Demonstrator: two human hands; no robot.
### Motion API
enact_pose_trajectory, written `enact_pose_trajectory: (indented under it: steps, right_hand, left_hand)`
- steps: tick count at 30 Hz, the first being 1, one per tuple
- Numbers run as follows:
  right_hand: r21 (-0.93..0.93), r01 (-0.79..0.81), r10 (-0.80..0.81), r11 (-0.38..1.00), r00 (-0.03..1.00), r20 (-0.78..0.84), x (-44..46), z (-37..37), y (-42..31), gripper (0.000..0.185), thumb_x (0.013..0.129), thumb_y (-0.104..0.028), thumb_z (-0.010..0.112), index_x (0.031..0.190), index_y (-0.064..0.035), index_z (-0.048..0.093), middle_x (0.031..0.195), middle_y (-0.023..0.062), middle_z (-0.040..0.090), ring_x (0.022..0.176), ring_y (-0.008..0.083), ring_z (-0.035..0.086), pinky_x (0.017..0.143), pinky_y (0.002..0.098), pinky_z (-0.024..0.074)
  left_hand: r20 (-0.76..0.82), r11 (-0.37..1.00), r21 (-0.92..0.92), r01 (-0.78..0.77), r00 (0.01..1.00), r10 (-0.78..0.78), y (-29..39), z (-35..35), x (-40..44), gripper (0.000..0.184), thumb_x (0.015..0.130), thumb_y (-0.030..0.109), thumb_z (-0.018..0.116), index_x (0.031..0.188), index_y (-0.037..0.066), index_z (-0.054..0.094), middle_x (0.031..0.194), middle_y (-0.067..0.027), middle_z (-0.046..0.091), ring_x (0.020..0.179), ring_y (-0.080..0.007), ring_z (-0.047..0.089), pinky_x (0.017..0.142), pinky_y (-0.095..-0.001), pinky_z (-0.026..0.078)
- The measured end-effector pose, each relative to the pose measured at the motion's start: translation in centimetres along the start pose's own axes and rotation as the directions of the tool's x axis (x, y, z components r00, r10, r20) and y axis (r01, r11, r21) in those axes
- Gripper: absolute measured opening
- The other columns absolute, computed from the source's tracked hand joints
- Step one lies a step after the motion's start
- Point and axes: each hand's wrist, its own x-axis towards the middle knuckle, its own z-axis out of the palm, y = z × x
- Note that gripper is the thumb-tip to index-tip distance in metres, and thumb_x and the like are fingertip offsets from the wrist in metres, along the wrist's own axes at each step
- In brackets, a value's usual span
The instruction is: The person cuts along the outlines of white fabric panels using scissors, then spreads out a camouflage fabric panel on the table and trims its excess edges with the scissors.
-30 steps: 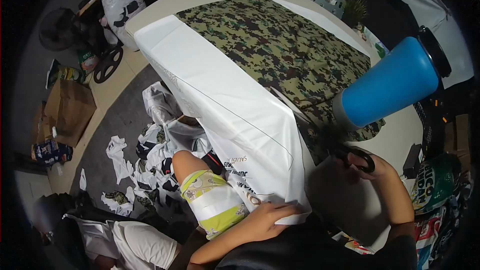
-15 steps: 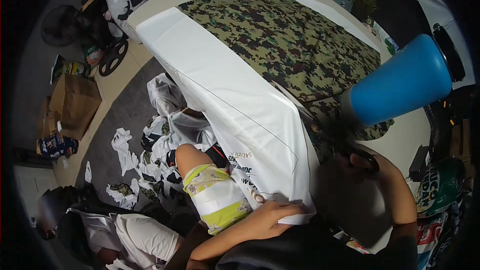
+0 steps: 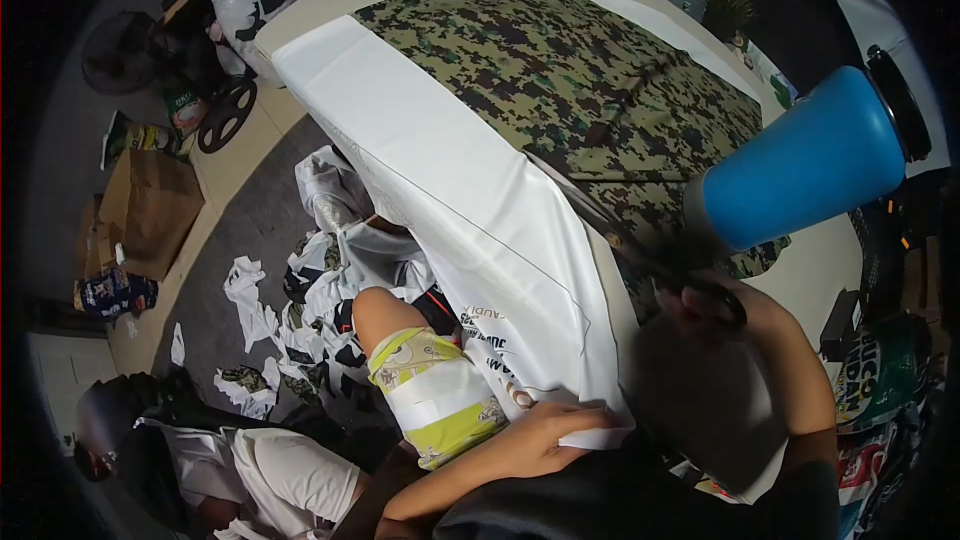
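My left hand point(image 3: 555, 437) is closed on the near edge of a white printed cloth point(image 3: 440, 175), which hangs over the table edge towards my lap. In my right hand point(image 3: 765, 325) is a pair of scissors point(image 3: 640, 252), fingers in the dark handles. Its blades lie along the line where the white cloth meets a camouflage cloth point(image 3: 560, 70); how far apart they are is hard to make out. A large blue tumbler point(image 3: 810, 160) with a black lid appears close to the camera and covers part of the camouflage cloth, near my right wrist.
The cloths lie on a pale table point(image 3: 320, 0). Cloth scraps point(image 3: 250, 300) litter the dark floor to the left, near a cardboard box point(image 3: 150, 210). Another person in a white shirt point(image 3: 290, 470) sits at lower left. Packaged goods point(image 3: 885, 370) stand at right.
My right hand and the scissors have moved slightly up and left along the cloth boundary. The white cloth beside the blades has shifted and creased. My left hand has stayed in place.
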Motion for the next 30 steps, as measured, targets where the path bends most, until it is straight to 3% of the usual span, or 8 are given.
enact_pose_trajectory:
  steps: [6, 11, 16, 20, 25, 30]
  right_hand:
    - [0.05, 0.012, -0.015, 0.999, 0.999, 0.051, 1.8, 0.1, -0.6, 0.037, 0.083, -0.046, 0.058, 0.077, -0.0096, 0.052, 0.06, -0.0025, 0.044, 0.049, 0.0076, 0.038, 0.042, 0.0202, 0.0286]
    - [0.023, -0.01, 0.012, 1.0, 0.999, -0.053, 1.6, 1.2, -1.3, 0.04, 0.083, -0.048, 0.057, 0.07, -0.0113, 0.048, 0.055, -0.0021, 0.041, 0.047, 0.0071, 0.035, 0.041, 0.0206, 0.0279]
    - [0.013, 0.077, -0.078, 0.997, 0.996, 0.041, 2.0, 0.3, -0.6, 0.039, 0.084, -0.046, 0.057, 0.07, -0.0108, 0.049, 0.053, -0.0021, 0.04, 0.045, 0.0064, 0.034, 0.04, 0.0204, 0.0272]
    - [-0.017, 0.033, -0.034, 0.999, 0.998, -0.053, 1.6, 0.7, -0.8, 0.037, 0.086, -0.043, 0.056, 0.071, -0.01, 0.049, 0.052, -0.0018, 0.041, 0.042, 0.0061, 0.034, 0.038, 0.0197, 0.026]
    - [0.013, -0.017, 0.017, 1.0, 1.0, 0.026, 2.0, 0.3, -1.3, 0.034, 0.088, -0.04, 0.054, 0.073, -0.0095, 0.05, 0.053, -0.0011, 0.043, 0.041, 0.0061, 0.035, 0.038, 0.0184, 0.025]
    - [0.036, 0.076, -0.076, 0.996, 0.997, 0.013, 4.3, 1.8, -3.0, 0.037, 0.089, -0.043, 0.052, 0.074, -0.0092, 0.05, 0.055, 0.0003, 0.045, 0.041, 0.008, 0.036, 0.038, 0.0213, 0.0282]
  left_hand:
    - [-0.007, 0.999, 0.007, -0.033, 0.999, 0.033, 0.3, -0.1, 0.3, 0.04, 0.066, 0.003, 0.051, 0.106, -0.001, 0.055, 0.096, -0.0174, 0.062, 0.077, -0.0367, 0.057, 0.069, -0.0363, 0.044]
    - [-0.001, 0.997, 0.048, -0.052, 0.999, 0.052, -0.7, 0.2, 0.3, 0.04, 0.065, 0.002, 0.051, 0.105, -0.001, 0.055, 0.091, -0.0179, 0.061, 0.075, -0.0373, 0.056, 0.069, -0.0372, 0.043]
    - [-0.025, 0.994, 0.053, -0.091, 0.995, 0.093, -1.1, 0.4, 0.3, 0.04, 0.063, 0.001, 0.05, 0.103, -0.002, 0.056, 0.085, -0.0182, 0.06, 0.075, -0.0371, 0.055, 0.07, -0.0373, 0.043]
    - [0.003, 0.993, 0.113, -0.046, 0.999, 0.046, -1.8, 0.4, 0.0, 0.043, 0.063, 0.0, 0.049, 0.105, -0.001, 0.056, 0.089, -0.0178, 0.061, 0.078, -0.0361, 0.055, 0.073, -0.0365, 0.043]
    - [0.007, 0.991, 0.131, 0.023, 1.0, -0.024, -0.7, 0.0, -0.1, 0.044, 0.063, 0.0, 0.049, 0.107, 0.0, 0.056, 0.094, -0.0171, 0.061, 0.082, -0.0351, 0.055, 0.077, -0.0361, 0.043]
    - [0.046, 0.996, 0.084, -0.015, 0.999, 0.011, -0.4, -0.3, 0.1, 0.048, 0.064, -0.002, 0.053, 0.111, 0.004, 0.059, 0.105, -0.0158, 0.062, 0.086, -0.035, 0.056, 0.075, -0.0376, 0.043]
